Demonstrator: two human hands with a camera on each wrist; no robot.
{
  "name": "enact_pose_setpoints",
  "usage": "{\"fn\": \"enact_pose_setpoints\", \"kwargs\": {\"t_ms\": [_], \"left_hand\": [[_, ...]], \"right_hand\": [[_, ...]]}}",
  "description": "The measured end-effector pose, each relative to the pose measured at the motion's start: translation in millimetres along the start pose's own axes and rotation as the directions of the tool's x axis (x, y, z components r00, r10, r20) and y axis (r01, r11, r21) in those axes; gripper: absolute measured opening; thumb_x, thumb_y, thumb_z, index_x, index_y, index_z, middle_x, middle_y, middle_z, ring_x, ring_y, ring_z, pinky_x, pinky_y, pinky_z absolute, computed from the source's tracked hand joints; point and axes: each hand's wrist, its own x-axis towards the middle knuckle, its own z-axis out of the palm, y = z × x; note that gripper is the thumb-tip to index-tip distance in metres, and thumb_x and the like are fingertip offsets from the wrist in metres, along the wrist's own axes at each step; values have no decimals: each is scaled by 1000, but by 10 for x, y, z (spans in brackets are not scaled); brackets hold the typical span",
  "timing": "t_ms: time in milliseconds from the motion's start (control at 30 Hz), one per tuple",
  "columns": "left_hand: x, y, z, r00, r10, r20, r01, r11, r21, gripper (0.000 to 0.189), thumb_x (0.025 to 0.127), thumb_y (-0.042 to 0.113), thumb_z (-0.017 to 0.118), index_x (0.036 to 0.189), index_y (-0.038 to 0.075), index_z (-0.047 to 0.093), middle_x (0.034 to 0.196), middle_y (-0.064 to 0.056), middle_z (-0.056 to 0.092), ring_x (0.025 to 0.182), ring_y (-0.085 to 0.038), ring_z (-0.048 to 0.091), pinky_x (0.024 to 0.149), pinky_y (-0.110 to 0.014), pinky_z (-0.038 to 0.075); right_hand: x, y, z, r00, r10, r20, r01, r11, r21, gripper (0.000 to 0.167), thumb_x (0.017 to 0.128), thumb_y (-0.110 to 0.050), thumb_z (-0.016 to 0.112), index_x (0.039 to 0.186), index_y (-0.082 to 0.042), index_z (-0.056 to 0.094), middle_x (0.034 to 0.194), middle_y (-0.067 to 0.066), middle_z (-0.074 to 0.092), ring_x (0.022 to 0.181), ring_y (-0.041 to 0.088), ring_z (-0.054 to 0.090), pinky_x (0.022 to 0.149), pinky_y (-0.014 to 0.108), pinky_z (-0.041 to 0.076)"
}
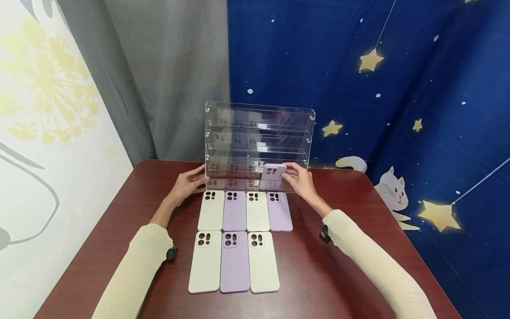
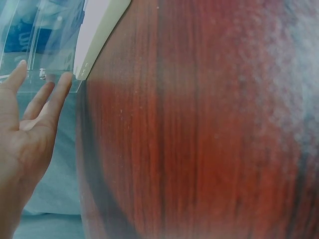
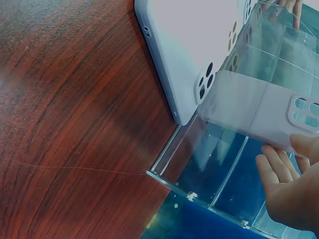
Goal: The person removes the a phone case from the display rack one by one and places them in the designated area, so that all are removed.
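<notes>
My right hand (image 1: 300, 181) pinches the right edge of a lilac phone case (image 1: 274, 176) near its camera cutouts. That case stands upright at the clear acrylic display rack (image 1: 292, 138), its lower part showing through the rack's low front panel. Seen from the right wrist, thumb and fingers hold the case (image 3: 254, 107) by its upper side edge. At the rack's left side, my left hand (image 1: 186, 184) touches the acrylic edge with extended fingers. The left wrist view shows those fingers (image 2: 62, 94) spread against the clear side.
Several white and lilac phone cases lie alternating in a row before the rack, including a lilac one (image 1: 280, 212). A nearer row holds a white (image 1: 205, 266), a lilac (image 1: 235, 268) and another white case (image 1: 264, 268). Curtains (image 1: 271, 53) hang behind the brown table (image 1: 338, 274).
</notes>
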Motion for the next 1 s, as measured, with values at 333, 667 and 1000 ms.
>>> {"fn": "enact_pose_setpoints", "kwargs": {"t_ms": [333,667,1000], "left_hand": [[21,-11,13,1000,-8,4,8,1000,10,63,102,8,67,160,17,43,147,-29,53,133,-42,56,94,-49,59],[5,21,2,1000,-14,-8,14,999,29,64,102,9,69,160,16,43,146,-29,55,132,-40,57,92,-47,60],[-5,9,-1,1000,-1,4,1,1000,14,65,102,12,69,161,14,41,147,-31,52,133,-45,55,93,-49,60]], "right_hand": [[4,-28,-23,1000,-17,-14,16,999,-30,28,93,0,77,120,5,71,110,26,75,103,37,74,88,36,63],[-44,-156,-109,999,-41,-25,39,998,-50,27,93,-6,78,119,1,72,110,22,76,103,34,75,88,40,63],[-79,-252,-205,996,-78,-38,76,996,-52,27,93,-8,80,118,-1,73,109,20,77,102,32,75,86,39,64]]}}
